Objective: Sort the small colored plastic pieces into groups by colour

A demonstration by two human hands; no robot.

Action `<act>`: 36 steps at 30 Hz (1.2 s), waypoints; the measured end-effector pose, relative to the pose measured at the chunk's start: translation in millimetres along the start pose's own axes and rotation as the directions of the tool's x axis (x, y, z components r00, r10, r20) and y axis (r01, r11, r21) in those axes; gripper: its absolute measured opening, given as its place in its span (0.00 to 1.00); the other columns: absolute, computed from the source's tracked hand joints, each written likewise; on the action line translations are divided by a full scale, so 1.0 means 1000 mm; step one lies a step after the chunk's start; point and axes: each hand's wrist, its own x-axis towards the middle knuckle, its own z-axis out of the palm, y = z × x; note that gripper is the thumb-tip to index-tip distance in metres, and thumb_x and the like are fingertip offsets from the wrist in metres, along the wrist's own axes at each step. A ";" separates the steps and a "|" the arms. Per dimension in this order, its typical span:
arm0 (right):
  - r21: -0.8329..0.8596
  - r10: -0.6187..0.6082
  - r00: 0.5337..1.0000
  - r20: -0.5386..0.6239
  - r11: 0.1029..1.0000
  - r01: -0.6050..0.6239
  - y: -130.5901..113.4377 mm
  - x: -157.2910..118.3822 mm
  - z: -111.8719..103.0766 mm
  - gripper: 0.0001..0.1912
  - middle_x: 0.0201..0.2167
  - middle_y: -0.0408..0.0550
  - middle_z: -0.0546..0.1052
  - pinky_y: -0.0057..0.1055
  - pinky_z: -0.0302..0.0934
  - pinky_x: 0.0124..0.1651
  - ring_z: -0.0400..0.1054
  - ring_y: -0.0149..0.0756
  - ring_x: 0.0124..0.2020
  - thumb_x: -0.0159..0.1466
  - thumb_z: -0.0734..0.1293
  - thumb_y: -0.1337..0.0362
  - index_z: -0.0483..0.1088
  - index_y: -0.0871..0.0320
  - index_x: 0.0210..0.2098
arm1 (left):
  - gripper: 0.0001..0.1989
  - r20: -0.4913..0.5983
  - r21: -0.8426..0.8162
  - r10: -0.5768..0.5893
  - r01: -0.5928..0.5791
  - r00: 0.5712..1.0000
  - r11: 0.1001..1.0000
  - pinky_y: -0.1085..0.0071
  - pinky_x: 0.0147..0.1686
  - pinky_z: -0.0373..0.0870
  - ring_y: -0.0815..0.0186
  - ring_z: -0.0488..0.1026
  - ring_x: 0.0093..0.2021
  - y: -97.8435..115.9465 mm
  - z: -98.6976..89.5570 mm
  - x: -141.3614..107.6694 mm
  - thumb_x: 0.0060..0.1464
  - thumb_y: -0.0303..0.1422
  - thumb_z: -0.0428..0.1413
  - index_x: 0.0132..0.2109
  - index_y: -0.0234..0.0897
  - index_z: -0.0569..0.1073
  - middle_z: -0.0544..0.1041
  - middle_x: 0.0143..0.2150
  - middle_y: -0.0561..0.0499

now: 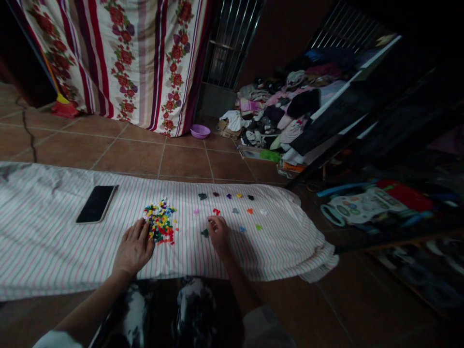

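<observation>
My left hand lies flat with its fingers extended, touching the left edge of a pile of small multicoloured pieces on the striped cloth. To the right, my right hand is held with fingertips pinched together; what is between them is too small to make out. Just left of it is a small dark green cluster, and a red cluster sits beyond its fingers. Around these lie several more little single-colour groups, among them pink, grey, orange, blue and lime green.
A dark-screened phone rests on the cloth at left. Beyond it, on the tiled floor, are a purple basin, a red broom and a floral curtain. Heaped clothes and dark furniture occupy the right.
</observation>
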 end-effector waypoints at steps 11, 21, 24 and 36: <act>-0.172 0.203 0.962 -0.184 0.957 -0.235 0.084 0.062 -0.084 0.18 0.33 0.52 0.75 0.34 0.67 0.40 0.69 0.37 0.33 0.54 0.61 0.57 0.76 0.60 0.37 | 0.25 -0.015 0.038 0.005 -0.004 1.000 0.999 0.51 0.56 0.65 0.48 0.64 0.63 0.000 0.002 -0.001 0.60 0.37 0.45 0.62 0.30 0.62 0.69 0.60 0.32; -0.252 0.348 0.891 -0.293 0.871 -0.423 0.144 0.117 -0.120 0.20 0.32 0.53 0.76 0.37 0.64 0.46 0.70 0.41 0.35 0.52 0.59 0.62 0.76 0.61 0.39 | 0.24 -0.010 0.061 0.037 -0.036 0.999 0.997 0.52 0.58 0.64 0.50 0.63 0.63 0.000 0.001 -0.001 0.60 0.36 0.45 0.61 0.31 0.61 0.70 0.59 0.33; -0.294 0.367 0.878 -0.306 0.841 -0.454 0.157 0.126 -0.122 0.18 0.32 0.52 0.76 0.37 0.63 0.47 0.70 0.41 0.36 0.53 0.59 0.64 0.76 0.60 0.38 | 0.25 -0.009 0.077 0.060 -0.059 0.998 0.995 0.53 0.58 0.64 0.50 0.63 0.63 -0.001 0.001 -0.001 0.60 0.36 0.46 0.62 0.30 0.60 0.70 0.58 0.33; -0.374 0.323 0.911 -0.258 0.835 -0.402 0.193 0.155 -0.121 0.14 0.26 0.51 0.74 0.41 0.62 0.46 0.68 0.42 0.34 0.51 0.60 0.67 0.76 0.57 0.31 | 0.28 0.000 0.090 0.061 -0.061 0.998 0.994 0.52 0.58 0.65 0.50 0.62 0.64 -0.001 -0.001 -0.001 0.60 0.36 0.46 0.66 0.33 0.55 0.67 0.62 0.34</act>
